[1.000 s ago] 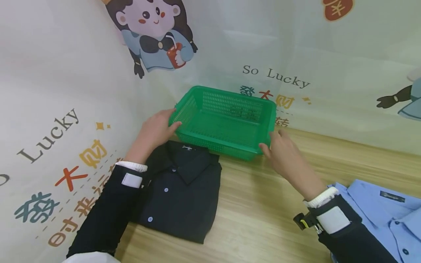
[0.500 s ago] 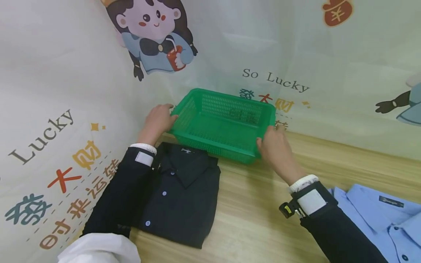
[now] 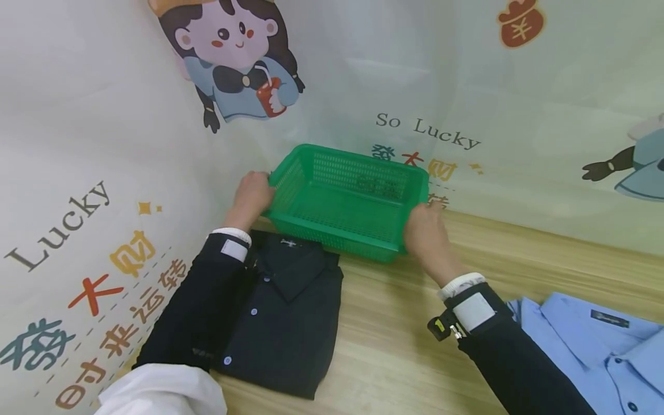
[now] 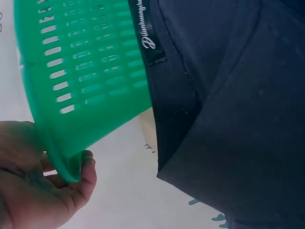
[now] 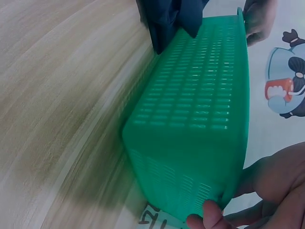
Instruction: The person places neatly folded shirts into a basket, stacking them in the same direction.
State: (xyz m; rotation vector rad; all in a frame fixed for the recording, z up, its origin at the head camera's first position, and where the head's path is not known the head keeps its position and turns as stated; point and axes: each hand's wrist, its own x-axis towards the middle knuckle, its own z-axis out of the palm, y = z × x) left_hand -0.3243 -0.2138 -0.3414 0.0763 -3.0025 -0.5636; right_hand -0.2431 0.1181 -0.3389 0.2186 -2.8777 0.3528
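Note:
A green perforated plastic basket (image 3: pixel 358 210), bare inside, stands at the back of the table against the printed backdrop. My left hand (image 3: pixel 252 196) grips its left end; the left wrist view shows the fingers (image 4: pixel 88 179) curled under the rim. At the opposite end my right hand (image 3: pixel 425 233) holds the rim, fingertips (image 5: pixel 212 217) hooked beneath it in the right wrist view. A folded black shirt (image 3: pixel 290 323) with pale buttons lies just in front of the basket, its collar close to the basket's front wall.
A folded light blue shirt (image 3: pixel 596 340) lies at the right, partly behind the right sleeve. The wooden table (image 3: pixel 384 346) shows between the two shirts. A white backdrop (image 3: pixel 332 69) with cartoon prints rises along the back and left.
Both hands have closed more tightly on the basket's ends, the fingers now curled over the rim. The whole scene shifts slightly down and left; the basket barely moves against the backdrop.

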